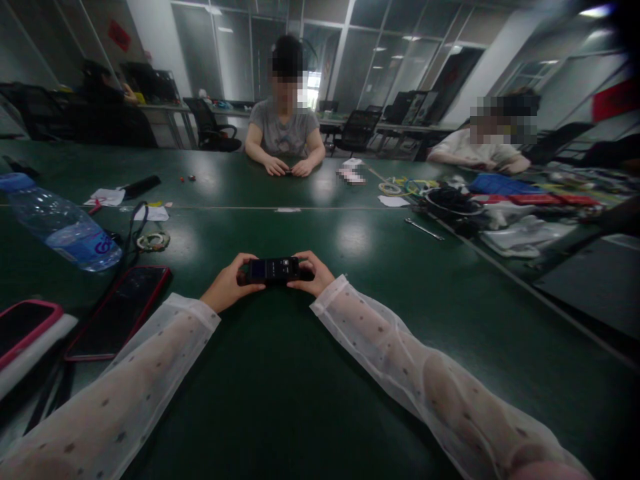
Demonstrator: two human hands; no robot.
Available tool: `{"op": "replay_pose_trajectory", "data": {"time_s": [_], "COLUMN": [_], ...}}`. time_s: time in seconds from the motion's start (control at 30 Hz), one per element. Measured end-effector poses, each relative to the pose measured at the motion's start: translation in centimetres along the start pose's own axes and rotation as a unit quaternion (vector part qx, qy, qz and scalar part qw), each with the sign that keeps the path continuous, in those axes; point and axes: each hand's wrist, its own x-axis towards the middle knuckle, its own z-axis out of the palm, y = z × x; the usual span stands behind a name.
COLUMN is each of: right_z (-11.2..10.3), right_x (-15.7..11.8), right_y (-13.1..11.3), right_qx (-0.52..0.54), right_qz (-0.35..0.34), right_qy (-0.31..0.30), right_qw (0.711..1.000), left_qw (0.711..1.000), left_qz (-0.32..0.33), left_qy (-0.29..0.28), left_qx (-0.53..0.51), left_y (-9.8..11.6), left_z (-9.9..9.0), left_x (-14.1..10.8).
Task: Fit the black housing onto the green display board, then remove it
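Note:
Between both hands is a small black device with a lit screen [274, 269], held level just over the green table [280, 373]. The fingers and thumb of my left hand [233, 281] close on its left end. At its right end, my right hand [315, 273] pinches it the same way. White text or icons show on the screen, too small to read. Sheer white dotted sleeves cover both forearms. Left of my left hand lies a phone in a red case [120, 312], and behind it a coiled cable [153, 241].
A clear plastic bottle [65, 227] leans at the left, above another pink-cased phone [27, 327]. A wrench [424, 229] lies to the right, near tangled cables and plastic bags [530, 230]. One person [285, 127] sits opposite; another [480, 150] sits at the far right.

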Motion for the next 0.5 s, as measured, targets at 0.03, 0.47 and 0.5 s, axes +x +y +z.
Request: {"op": "replay_pose_trajectory", "data": {"time_s": [0.03,0.47,0.5], "right_z": [-0.01,0.41,0.43], "right_x": [-0.01,-0.12,-0.12], "right_y": [-0.08,-0.70,-0.59], "right_qx": [0.005,0.023,0.022], "right_qz": [-0.002,0.001,0.002], "right_qy": [-0.002,0.004,0.006], "right_qw": [1.000,1.000,1.000], "left_qw": [1.000,1.000,1.000], "left_qz": [0.001,0.015,0.014], "left_qy": [-0.001,-0.001,-0.002], "left_qx": [-0.001,0.017,0.019], "left_y": [-0.04,-0.09,-0.09], "left_z": [0.01,0.03,0.02], "left_x": [0.01,0.03,0.04]}}
